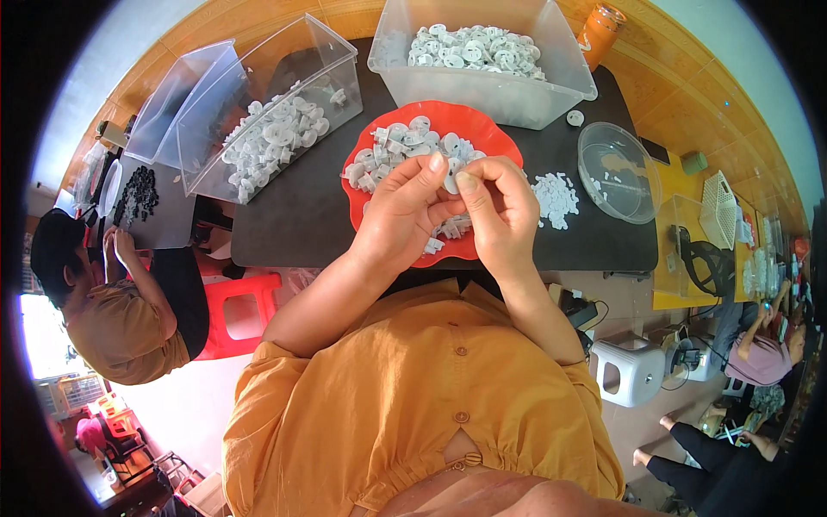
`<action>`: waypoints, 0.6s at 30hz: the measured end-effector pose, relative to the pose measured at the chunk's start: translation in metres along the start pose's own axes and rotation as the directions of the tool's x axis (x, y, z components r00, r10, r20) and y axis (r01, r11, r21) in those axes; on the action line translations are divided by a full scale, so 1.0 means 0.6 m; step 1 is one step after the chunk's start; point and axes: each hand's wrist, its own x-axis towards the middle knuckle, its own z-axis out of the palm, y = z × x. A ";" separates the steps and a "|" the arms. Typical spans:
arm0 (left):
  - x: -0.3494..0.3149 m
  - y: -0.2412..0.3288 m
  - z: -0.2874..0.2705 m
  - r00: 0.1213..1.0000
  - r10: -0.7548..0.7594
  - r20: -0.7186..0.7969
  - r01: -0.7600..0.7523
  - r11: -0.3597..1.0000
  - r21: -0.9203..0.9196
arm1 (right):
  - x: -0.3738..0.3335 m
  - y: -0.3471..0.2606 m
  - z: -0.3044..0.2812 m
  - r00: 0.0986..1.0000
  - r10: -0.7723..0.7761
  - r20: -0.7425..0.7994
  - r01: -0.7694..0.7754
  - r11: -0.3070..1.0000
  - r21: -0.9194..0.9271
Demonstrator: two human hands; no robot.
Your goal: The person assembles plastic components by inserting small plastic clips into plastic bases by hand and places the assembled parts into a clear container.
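Over a red scalloped tray [506, 146], both my hands meet around one small round white plastic part [450, 179]. My left hand [403, 207] grips it from the left, with the thumb up along its side. My right hand [498, 202] pinches it from the right between thumb and fingers. Beneath them the tray holds a heap of similar white plastic parts [392, 142], some of them hidden behind my hands. Just right of the tray lies a pile of small flat white pieces [556, 200] on the black table [293, 228].
A clear bin [568, 90] of white parts stands at the back, another bin [194, 164] at the left. To the right are a round clear dish [642, 207] and an orange can [600, 36]. A co-worker [129, 327] sits at the left; other people [762, 358] are far right.
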 end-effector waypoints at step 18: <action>-0.002 0.006 -0.002 0.993 0.109 0.043 -0.112 0.992 0.061 | -0.004 -0.011 -0.010 0.975 0.220 -0.004 -0.208 0.928 0.310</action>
